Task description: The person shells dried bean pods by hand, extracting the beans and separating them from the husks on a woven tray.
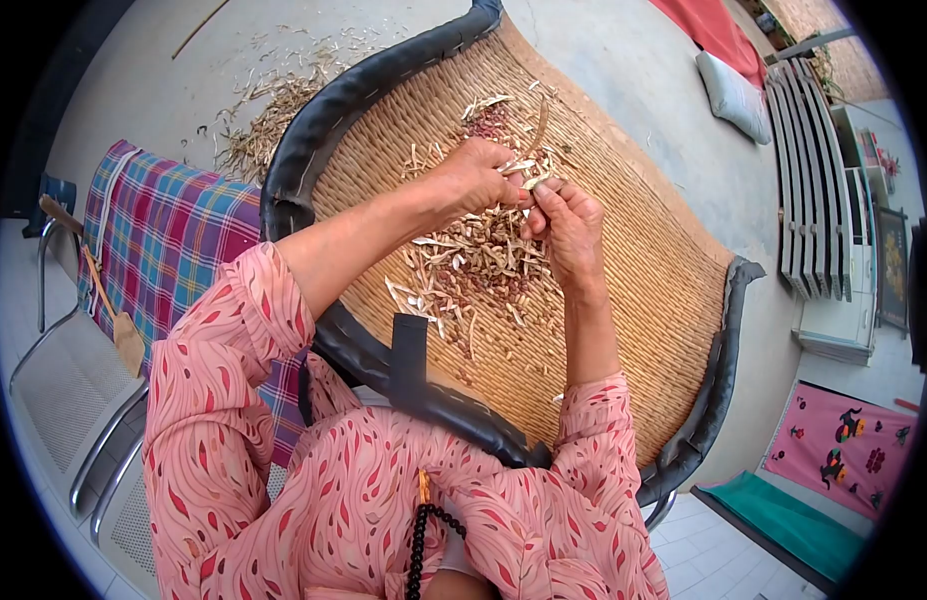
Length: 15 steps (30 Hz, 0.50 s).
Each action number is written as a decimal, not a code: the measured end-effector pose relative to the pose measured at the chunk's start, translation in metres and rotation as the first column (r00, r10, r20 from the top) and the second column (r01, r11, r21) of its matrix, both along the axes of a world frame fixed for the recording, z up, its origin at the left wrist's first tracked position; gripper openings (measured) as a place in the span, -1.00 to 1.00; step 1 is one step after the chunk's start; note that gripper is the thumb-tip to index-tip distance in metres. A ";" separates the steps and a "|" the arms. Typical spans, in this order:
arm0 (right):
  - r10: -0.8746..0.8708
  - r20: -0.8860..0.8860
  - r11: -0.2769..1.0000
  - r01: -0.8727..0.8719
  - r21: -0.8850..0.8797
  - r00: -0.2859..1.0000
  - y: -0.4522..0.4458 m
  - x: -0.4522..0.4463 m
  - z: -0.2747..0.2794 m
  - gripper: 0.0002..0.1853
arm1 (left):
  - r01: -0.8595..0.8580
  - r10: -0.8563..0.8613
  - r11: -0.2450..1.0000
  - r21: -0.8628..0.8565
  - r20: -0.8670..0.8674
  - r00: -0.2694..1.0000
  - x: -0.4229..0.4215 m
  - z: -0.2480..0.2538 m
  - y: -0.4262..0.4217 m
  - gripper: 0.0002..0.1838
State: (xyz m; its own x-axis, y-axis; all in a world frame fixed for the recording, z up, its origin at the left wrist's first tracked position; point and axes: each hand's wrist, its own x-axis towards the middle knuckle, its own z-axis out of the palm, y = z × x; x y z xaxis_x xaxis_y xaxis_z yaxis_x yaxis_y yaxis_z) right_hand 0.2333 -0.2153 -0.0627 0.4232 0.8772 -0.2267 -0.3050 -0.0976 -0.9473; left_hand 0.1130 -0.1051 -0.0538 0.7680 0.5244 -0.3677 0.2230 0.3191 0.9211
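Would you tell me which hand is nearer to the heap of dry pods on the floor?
The left hand: it is over the woven mat, to the right of the heap of dry pods. The right hand is beyond it, farther right from the heap.

No text, label, brand, number or sign can be read.
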 end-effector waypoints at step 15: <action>0.068 0.356 0.991 -0.022 -0.133 0.932 -0.001 -0.004 -0.001 -0.82 | -0.041 -0.098 0.770 0.637 0.181 0.979 -0.002 -0.025 0.002 -0.87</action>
